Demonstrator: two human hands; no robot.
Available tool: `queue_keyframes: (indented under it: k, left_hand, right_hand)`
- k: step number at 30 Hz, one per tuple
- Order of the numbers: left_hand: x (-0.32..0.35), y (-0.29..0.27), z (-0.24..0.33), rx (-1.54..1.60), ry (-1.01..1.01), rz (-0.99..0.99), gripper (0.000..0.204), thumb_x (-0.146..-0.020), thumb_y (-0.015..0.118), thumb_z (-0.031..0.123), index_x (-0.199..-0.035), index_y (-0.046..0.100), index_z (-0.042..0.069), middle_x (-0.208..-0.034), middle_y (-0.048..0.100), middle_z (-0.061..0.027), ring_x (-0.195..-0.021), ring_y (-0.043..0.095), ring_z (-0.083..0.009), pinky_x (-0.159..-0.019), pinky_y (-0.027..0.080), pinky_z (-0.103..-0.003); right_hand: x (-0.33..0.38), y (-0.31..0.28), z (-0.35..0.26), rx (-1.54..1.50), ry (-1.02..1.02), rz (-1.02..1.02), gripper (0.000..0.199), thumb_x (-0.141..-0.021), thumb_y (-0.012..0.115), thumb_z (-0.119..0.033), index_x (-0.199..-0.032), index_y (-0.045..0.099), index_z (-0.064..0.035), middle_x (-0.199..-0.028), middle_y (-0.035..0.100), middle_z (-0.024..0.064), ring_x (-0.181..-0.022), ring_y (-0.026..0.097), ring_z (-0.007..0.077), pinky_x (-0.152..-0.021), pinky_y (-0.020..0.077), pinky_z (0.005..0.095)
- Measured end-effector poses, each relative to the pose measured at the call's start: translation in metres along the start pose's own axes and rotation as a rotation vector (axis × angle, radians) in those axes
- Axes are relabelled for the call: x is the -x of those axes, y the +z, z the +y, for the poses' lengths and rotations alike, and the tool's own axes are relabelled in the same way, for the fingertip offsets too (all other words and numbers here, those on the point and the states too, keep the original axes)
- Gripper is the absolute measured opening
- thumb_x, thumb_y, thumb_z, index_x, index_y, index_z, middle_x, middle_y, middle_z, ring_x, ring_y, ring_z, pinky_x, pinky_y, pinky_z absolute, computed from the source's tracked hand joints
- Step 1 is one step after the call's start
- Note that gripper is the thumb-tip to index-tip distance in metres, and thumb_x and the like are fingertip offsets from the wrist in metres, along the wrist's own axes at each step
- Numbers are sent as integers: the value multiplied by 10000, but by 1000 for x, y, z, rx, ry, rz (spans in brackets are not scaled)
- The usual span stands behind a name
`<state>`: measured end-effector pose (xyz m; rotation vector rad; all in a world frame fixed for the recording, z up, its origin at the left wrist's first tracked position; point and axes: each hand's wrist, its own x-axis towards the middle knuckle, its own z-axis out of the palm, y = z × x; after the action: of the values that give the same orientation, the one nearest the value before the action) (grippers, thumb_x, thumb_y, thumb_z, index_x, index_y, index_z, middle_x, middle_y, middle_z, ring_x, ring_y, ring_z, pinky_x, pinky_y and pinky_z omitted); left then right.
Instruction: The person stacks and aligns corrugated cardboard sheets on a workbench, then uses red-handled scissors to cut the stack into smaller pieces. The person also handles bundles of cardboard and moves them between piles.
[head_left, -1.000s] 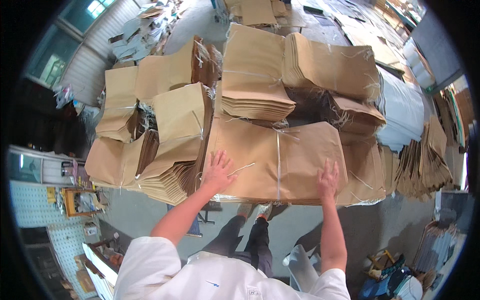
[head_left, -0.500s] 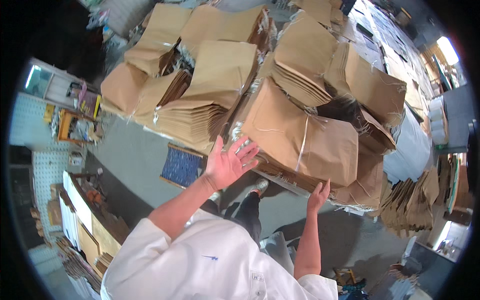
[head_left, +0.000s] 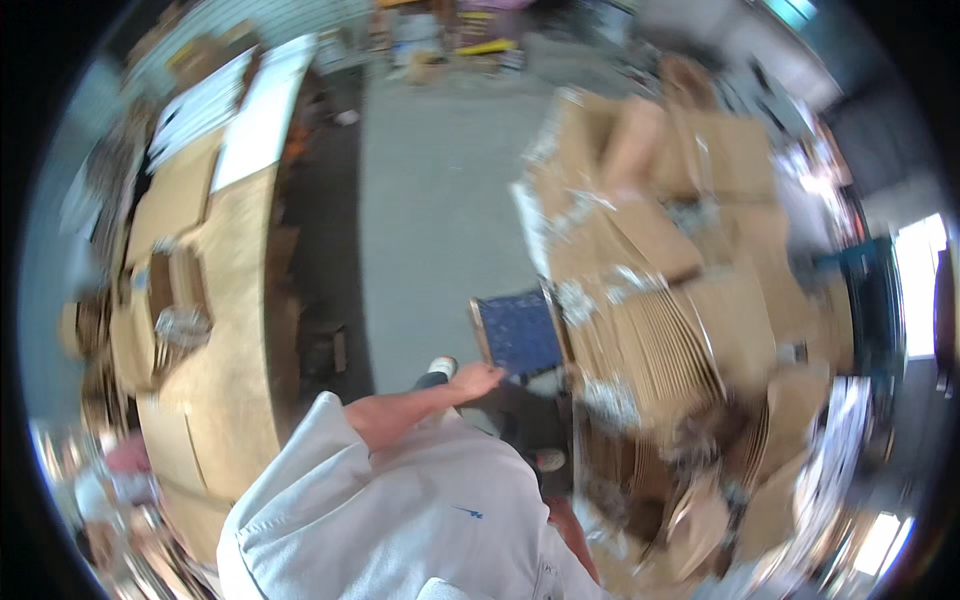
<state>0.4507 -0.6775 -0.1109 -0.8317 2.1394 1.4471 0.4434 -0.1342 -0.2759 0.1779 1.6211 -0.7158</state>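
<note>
Your left hand (head_left: 478, 380) hangs in mid-air with nothing in it, the bare forearm stretching up and to the right from your pale grey sleeve (head_left: 330, 440). The fingers look loosely spread and relaxed, palm turned down toward the floor, though motion blur softens their outline. Its fingertips end just short of the dark blue speckled flat pad (head_left: 518, 333), which lies on the grey concrete floor (head_left: 430, 200) right beside the pile. The hand does not clearly touch that pad; the two are near each other, and blur keeps me from saying more.

Your right forearm (head_left: 572, 535) drops down at the lower middle, close against your body, and only a short reddish stretch of it shows. The hand itself is hidden at the foot of the pile, so you cannot tell from this view whether it is open or closed, or whether it holds anything.

The heap of flat brown paper sacks bundled in clear plastic wrap (head_left: 680, 300) fills the right side, fanned edges facing you, blurred by movement. Your white-toed shoe (head_left: 441, 368) shows just left of your left hand. On the far left runs a long table stacked with brown cardboard sheets (head_left: 215, 330), well apart from both arms.
</note>
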Motion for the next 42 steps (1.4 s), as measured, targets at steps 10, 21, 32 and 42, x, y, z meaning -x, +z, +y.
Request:
queue_keyframes:
  k: [10, 21, 32, 42]
  left_hand:
    - [134, -148, -273, 364, -670, 708, 487, -966, 492, 397, -1158, 711, 7, -1236, 670, -251, -1181, 619, -429, -1025, 498, -494]
    - [180, -69, -319, 725, -816, 530, 387, -884, 579, 301, -778, 725, -41, -721, 715, -169, -634, 714, -282, -656, 592, -408]
    - [139, -326, -290, 752, -621, 965, 367, -969, 562, 350, -1029, 696, 14, -983, 734, -189, -911, 718, -334, -847, 558, -426]
    - [178, -354, -322, 1958, -578, 1688, 290, -1038, 524, 359, -1052, 631, 90, -911, 690, -32, -805, 674, -144, -707, 567, -309]
  right_hand:
    - [-28, 68, -511, 147, -491, 193, 292, -1049, 522, -254, -1242, 611, -54, -964, 699, 93, -771, 661, 180, -634, 545, 317]
    - [-64, 204, -624, 362, -159, -299, 340, -1006, 555, -353, -1183, 657, -81, -1028, 682, 30, -916, 629, 192, -829, 514, 360]
    - [-244, 228, -817, 554, -109, -67, 343, -1045, 516, -263, -1327, 469, -73, -1099, 696, 185, -846, 699, 290, -697, 590, 437]
    - [-293, 469, -1065, 1051, -300, -225, 284, -1054, 476, -294, -963, 596, -54, -782, 650, 85, -607, 623, 175, -485, 517, 303]
